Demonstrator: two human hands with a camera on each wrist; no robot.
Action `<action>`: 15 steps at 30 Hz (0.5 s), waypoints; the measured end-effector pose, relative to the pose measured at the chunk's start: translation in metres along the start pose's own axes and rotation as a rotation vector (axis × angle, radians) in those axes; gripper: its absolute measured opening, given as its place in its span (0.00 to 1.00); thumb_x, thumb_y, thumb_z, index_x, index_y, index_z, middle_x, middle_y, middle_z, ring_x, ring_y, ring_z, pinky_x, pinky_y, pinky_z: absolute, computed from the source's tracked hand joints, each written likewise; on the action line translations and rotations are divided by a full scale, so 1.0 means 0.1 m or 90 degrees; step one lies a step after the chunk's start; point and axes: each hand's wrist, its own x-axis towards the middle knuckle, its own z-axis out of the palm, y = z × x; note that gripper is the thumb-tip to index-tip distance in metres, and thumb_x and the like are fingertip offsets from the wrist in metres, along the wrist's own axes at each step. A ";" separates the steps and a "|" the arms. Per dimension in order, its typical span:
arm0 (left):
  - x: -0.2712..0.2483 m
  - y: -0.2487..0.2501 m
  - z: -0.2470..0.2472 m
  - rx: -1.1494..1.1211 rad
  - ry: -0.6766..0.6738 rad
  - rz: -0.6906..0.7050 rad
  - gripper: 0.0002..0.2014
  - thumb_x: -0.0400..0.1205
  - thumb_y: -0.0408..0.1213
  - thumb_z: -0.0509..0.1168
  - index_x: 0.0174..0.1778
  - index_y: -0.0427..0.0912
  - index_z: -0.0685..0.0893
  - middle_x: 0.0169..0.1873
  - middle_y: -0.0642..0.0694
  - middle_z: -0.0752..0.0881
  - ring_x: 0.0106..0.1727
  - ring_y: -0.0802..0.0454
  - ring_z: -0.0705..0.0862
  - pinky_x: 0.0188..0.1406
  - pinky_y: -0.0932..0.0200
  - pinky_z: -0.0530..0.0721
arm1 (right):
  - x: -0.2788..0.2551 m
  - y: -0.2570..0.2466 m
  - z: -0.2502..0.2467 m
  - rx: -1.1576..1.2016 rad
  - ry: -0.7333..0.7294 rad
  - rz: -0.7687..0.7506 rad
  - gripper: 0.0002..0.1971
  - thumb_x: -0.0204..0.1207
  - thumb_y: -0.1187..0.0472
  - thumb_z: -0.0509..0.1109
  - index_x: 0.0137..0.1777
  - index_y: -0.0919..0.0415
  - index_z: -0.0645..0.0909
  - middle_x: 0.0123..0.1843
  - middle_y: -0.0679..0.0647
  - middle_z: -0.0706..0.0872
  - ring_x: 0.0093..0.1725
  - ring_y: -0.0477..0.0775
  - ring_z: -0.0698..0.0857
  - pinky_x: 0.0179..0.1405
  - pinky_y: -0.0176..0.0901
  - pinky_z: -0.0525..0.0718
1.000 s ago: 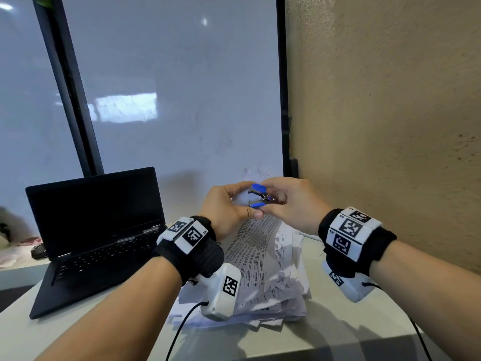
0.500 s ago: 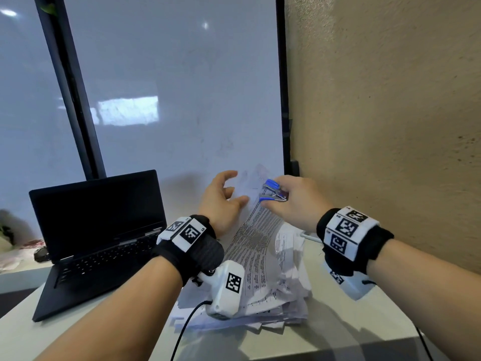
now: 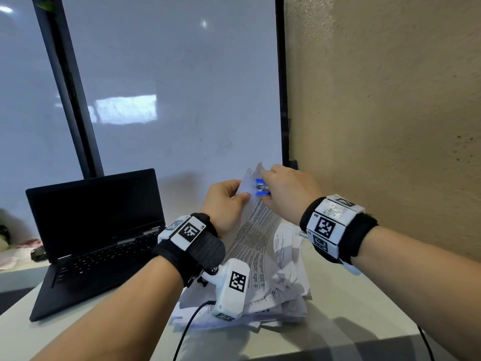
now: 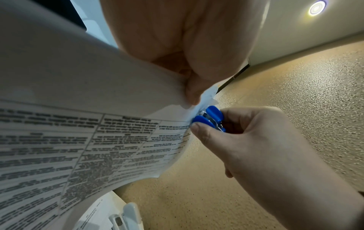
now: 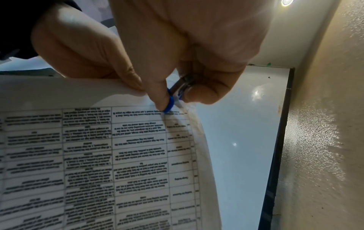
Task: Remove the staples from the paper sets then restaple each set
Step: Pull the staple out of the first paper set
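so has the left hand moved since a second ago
Yes. The left hand let go near the blue staple remover, opened toward the black laptop, then returned to pinch the printed paper set.

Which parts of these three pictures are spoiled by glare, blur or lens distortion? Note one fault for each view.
Head view: straight edges of the whiteboard bow outward, and it carries a bright reflected patch. Left wrist view: the ceiling light flares, and the printed text on the paper set is smeared. Right wrist view: the right hand is overexposed and soft.
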 end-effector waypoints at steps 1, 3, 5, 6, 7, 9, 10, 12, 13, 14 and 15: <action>0.00 -0.01 0.00 0.001 0.004 -0.001 0.09 0.82 0.22 0.62 0.48 0.33 0.88 0.37 0.41 0.86 0.38 0.49 0.79 0.41 0.54 0.77 | -0.01 0.00 0.00 -0.003 -0.005 0.003 0.14 0.82 0.52 0.63 0.62 0.59 0.76 0.58 0.55 0.78 0.55 0.58 0.83 0.39 0.44 0.69; 0.00 -0.02 -0.01 0.006 0.013 0.000 0.09 0.82 0.23 0.63 0.49 0.34 0.89 0.37 0.42 0.86 0.38 0.49 0.80 0.41 0.55 0.78 | -0.02 0.01 0.00 -0.002 -0.013 0.006 0.15 0.83 0.51 0.63 0.63 0.58 0.75 0.57 0.54 0.78 0.53 0.57 0.83 0.38 0.44 0.68; 0.01 -0.01 -0.01 0.022 0.014 0.002 0.10 0.82 0.24 0.63 0.48 0.37 0.89 0.36 0.45 0.87 0.37 0.51 0.80 0.42 0.56 0.78 | -0.01 0.01 0.00 -0.005 -0.021 0.007 0.15 0.83 0.51 0.62 0.64 0.58 0.74 0.57 0.54 0.78 0.52 0.57 0.83 0.37 0.44 0.68; 0.01 -0.01 -0.01 0.032 0.012 0.005 0.10 0.81 0.24 0.63 0.48 0.39 0.89 0.36 0.46 0.87 0.37 0.52 0.80 0.42 0.57 0.78 | -0.01 0.01 0.00 -0.007 -0.024 0.004 0.15 0.83 0.51 0.61 0.65 0.58 0.74 0.57 0.54 0.78 0.53 0.57 0.83 0.37 0.44 0.68; 0.01 0.00 -0.01 0.043 0.007 0.009 0.11 0.81 0.23 0.63 0.47 0.41 0.88 0.36 0.48 0.86 0.38 0.53 0.80 0.42 0.58 0.79 | 0.00 0.01 0.00 -0.011 -0.027 -0.001 0.15 0.84 0.51 0.61 0.64 0.58 0.75 0.57 0.54 0.78 0.53 0.57 0.83 0.38 0.44 0.68; -0.01 0.02 -0.02 0.066 -0.008 0.021 0.13 0.80 0.23 0.62 0.45 0.44 0.88 0.35 0.50 0.86 0.38 0.55 0.80 0.42 0.59 0.79 | -0.01 0.02 0.00 -0.018 -0.030 -0.013 0.14 0.84 0.52 0.60 0.63 0.59 0.76 0.57 0.55 0.79 0.53 0.58 0.83 0.38 0.44 0.67; -0.02 0.03 -0.02 0.071 -0.015 0.024 0.13 0.80 0.22 0.62 0.45 0.44 0.88 0.35 0.51 0.86 0.37 0.56 0.80 0.42 0.60 0.79 | -0.01 0.03 -0.01 -0.013 -0.027 -0.020 0.13 0.84 0.53 0.60 0.62 0.60 0.77 0.56 0.55 0.80 0.53 0.59 0.83 0.39 0.44 0.67; -0.02 0.01 -0.03 0.067 -0.020 0.017 0.13 0.80 0.23 0.62 0.45 0.45 0.88 0.35 0.50 0.86 0.37 0.56 0.80 0.41 0.60 0.79 | -0.04 0.06 0.02 0.025 0.000 -0.040 0.14 0.82 0.56 0.64 0.61 0.64 0.78 0.52 0.59 0.81 0.49 0.64 0.84 0.37 0.47 0.68; -0.03 0.00 -0.03 0.056 -0.020 0.014 0.12 0.80 0.23 0.63 0.44 0.44 0.88 0.36 0.48 0.87 0.37 0.55 0.80 0.42 0.58 0.79 | -0.05 0.07 0.03 0.051 0.011 -0.047 0.14 0.80 0.58 0.67 0.60 0.66 0.79 0.50 0.61 0.82 0.46 0.67 0.84 0.35 0.48 0.69; -0.03 -0.02 -0.03 0.035 -0.024 0.009 0.10 0.80 0.25 0.64 0.43 0.42 0.89 0.37 0.46 0.87 0.37 0.53 0.80 0.43 0.56 0.79 | -0.06 0.07 0.04 0.067 0.018 -0.049 0.14 0.79 0.58 0.68 0.59 0.68 0.80 0.47 0.62 0.82 0.43 0.68 0.84 0.34 0.49 0.70; -0.04 -0.03 -0.01 0.010 -0.031 0.002 0.06 0.79 0.29 0.66 0.43 0.39 0.89 0.37 0.43 0.86 0.38 0.50 0.80 0.43 0.54 0.78 | -0.07 0.07 0.06 0.069 0.024 -0.046 0.14 0.79 0.58 0.69 0.57 0.68 0.81 0.47 0.62 0.82 0.43 0.68 0.84 0.34 0.50 0.72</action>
